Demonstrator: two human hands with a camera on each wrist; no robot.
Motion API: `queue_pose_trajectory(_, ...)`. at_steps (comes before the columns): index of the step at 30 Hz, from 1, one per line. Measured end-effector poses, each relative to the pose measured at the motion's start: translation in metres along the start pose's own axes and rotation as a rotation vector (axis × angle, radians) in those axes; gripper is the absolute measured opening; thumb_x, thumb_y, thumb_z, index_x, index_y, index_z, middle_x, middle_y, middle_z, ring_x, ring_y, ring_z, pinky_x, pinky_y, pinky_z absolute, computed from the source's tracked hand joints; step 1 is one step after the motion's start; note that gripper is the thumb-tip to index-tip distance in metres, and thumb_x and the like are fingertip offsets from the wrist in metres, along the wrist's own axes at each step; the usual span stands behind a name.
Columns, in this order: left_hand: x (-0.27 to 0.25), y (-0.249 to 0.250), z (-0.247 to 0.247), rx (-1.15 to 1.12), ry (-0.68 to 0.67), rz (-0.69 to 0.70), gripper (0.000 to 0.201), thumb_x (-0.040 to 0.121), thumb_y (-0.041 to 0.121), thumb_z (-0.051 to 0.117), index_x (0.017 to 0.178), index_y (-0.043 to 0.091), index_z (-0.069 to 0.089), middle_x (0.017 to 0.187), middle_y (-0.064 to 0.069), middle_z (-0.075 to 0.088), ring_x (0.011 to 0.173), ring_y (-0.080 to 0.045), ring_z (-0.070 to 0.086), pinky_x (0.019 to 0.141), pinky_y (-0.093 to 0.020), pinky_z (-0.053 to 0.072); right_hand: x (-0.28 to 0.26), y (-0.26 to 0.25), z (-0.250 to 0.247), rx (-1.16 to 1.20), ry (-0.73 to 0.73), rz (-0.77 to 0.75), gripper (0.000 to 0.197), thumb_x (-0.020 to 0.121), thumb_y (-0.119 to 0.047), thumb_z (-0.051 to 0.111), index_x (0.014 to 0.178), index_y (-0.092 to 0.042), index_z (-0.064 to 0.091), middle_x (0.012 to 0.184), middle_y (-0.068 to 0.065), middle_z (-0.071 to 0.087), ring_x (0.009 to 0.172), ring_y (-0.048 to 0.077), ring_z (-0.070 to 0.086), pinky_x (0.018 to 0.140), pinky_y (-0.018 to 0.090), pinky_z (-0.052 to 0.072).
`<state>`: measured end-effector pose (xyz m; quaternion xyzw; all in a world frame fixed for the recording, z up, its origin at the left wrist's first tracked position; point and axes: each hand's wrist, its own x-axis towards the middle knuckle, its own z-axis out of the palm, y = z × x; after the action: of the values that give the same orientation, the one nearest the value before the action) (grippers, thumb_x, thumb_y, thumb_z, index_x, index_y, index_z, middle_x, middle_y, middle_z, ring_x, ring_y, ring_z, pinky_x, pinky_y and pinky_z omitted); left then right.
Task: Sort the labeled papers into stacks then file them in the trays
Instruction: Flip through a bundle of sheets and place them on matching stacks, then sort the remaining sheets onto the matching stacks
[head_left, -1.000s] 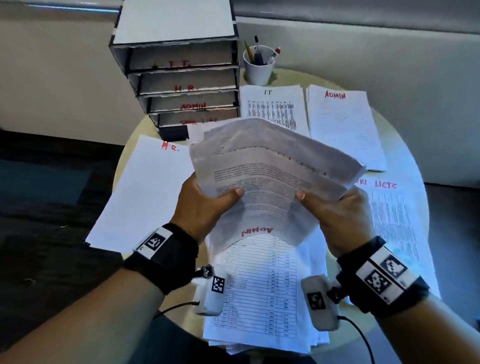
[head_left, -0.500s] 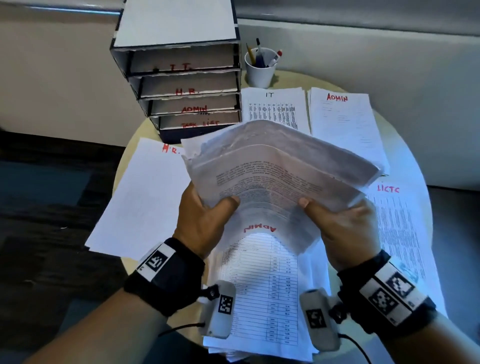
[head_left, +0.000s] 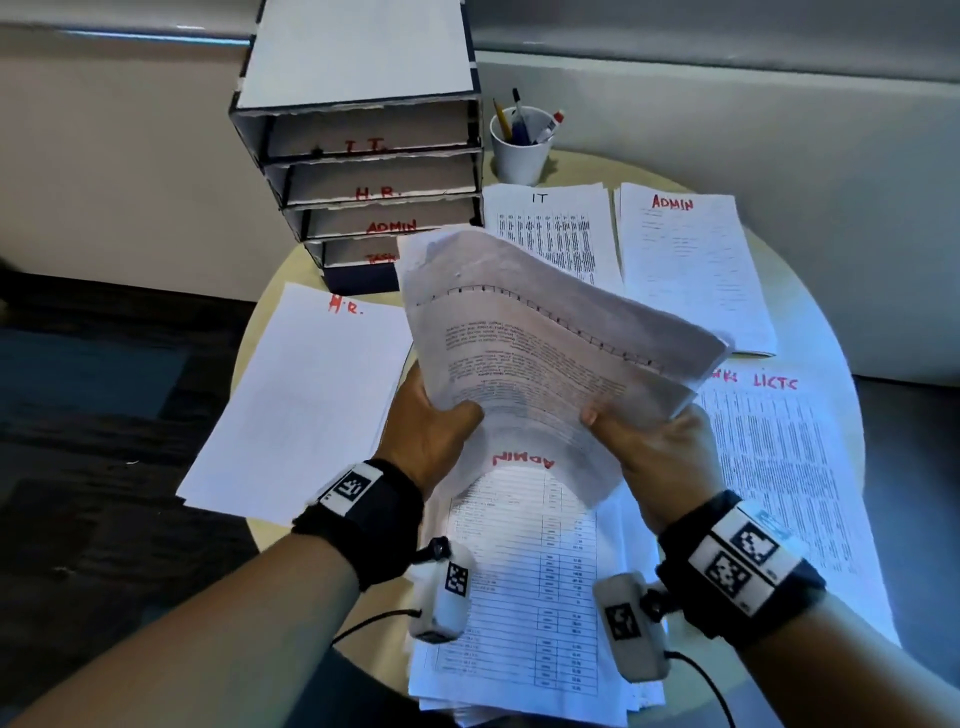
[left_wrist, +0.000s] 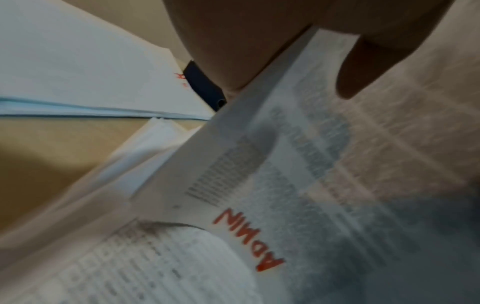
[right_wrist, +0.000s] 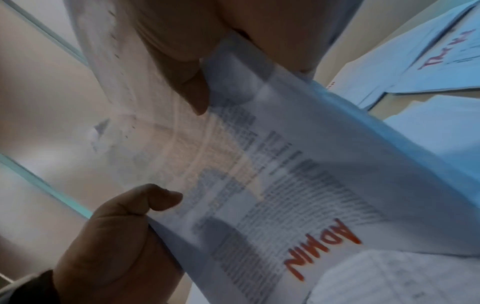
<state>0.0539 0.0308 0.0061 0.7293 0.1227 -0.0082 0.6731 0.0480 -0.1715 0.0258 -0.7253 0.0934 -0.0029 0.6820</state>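
White sheets (head_left: 545, 332) marked ADMIN, pinched in our left hand (head_left: 431, 431) and right hand (head_left: 660, 452), have tilted further toward the counter's (head_left: 810, 291) ADMIN stack (head_left: 691, 270), likely next.

Held papers (head_left: 540, 353): bundle lifted and swung toward the table's far edge, top corner now over the lowest tray (head_left: 358, 254), covering part of its label. Left hand (head_left: 431, 431), right hand (head_left: 654, 457): raised with it, thumbs closer together.
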Motion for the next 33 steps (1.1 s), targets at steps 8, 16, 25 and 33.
queue_pose_trajectory(8,0.016,0.051,-0.019,0.623,-0.091,0.297,0.014,0.088,0.013,0.059,0.089,0.021,0.048,0.078,0.003,0.058,0.068,-0.012,0.052,0.056,-0.026,0.039,0.003,-0.048,-0.060,-0.388,0.330,-0.463,0.075,0.074,-0.042,0.076,0.138,-0.019,0.045,0.140,0.001,0.052,0.130,0.014,0.050,0.107,0.042,0.043)
queue_pose_trajectory(16,-0.020,0.113,0.026,1.340,-0.459,0.665,0.014,0.081,0.025,0.048,0.083,0.024,0.034,0.079,0.002,0.050,0.071,-0.028,0.046,0.058,-0.035,0.034,-0.019,-0.078,-0.044,-1.449,-0.292,-0.722,0.008,0.077,-0.023,0.069,0.083,-0.024,0.063,0.076,-0.002,0.059,0.065,0.030,0.062,0.053,0.030,0.047)
queue_pose_trajectory(25,0.009,0.061,0.007,1.014,0.046,0.711,0.046,0.072,0.016,0.069,0.117,0.015,0.061,0.123,-0.010,0.056,0.118,-0.031,0.051,0.096,-0.047,0.044,0.049,-0.046,-0.138,-0.968,-0.223,-0.206,0.012,0.080,-0.018,0.077,0.076,-0.028,0.074,0.073,-0.008,0.072,0.071,0.013,0.064,0.069,0.022,0.045)
queue_pose_trajectory(33,0.012,-0.064,0.006,1.405,-0.633,-0.008,0.111,0.069,0.069,0.067,0.154,0.031,0.006,0.165,-0.006,0.006,0.150,-0.027,0.015,0.117,-0.048,0.029,0.134,-0.013,-0.193,-0.284,0.220,0.301,0.007,0.093,-0.013,0.062,0.092,-0.007,0.064,0.043,-0.008,0.061,0.029,0.004,0.048,0.032,0.013,0.037)
